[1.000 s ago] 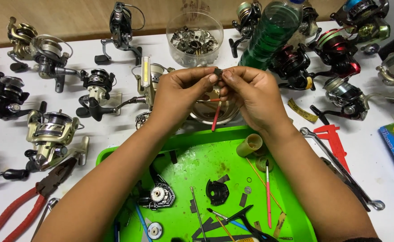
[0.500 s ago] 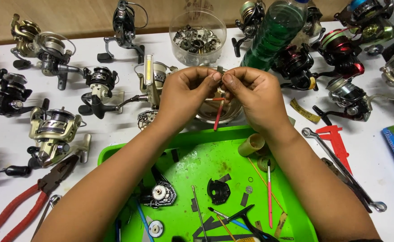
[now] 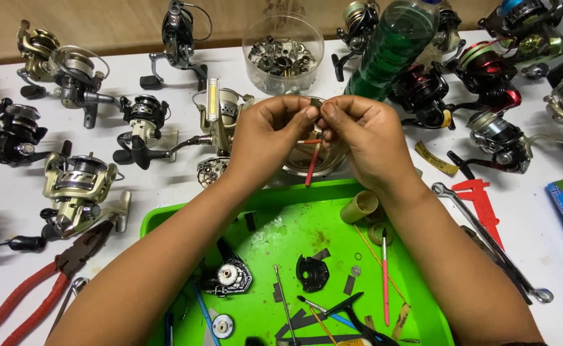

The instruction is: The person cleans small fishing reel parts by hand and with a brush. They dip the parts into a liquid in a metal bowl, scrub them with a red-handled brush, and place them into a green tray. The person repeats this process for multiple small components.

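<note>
Both hands meet in the upper middle of the frame, above the far rim of the green tray (image 3: 166, 221). The left hand (image 3: 272, 134) and the right hand (image 3: 364, 138) pinch one small metal part (image 3: 315, 102) between thumbs and forefingers, fingertips nearly touching. Each grip is clenched on that part, the left from its left side, the right from its right. A thin red-handled brush (image 3: 311, 168) hangs down below the fingers; which hand holds it I cannot tell.

Judging from the pose, the step in hand is close handling of a tiny reel component: turning, seating or cleaning it at fingertip level. The next move seems to call for a steady pinch and fine rotation, kept over the tray so a slip lands inside it and not among the reels.

In the tray lie a black reel body (image 3: 227, 277) at lower left, a black rotor piece (image 3: 311, 272) near the middle, a pink brush (image 3: 385, 275) and a small yellowish tube (image 3: 359, 207) toward the right. On the white worktop (image 3: 166, 192) around it, many fishing reels stand in the left and upper parts of the frame, with red-handled pliers (image 3: 38, 282) at lower left. A clear tub of metal parts (image 3: 283, 54) sits at top centre, a green bottle (image 3: 390, 48) beside it, and a spanner (image 3: 489, 240) at right.
</note>
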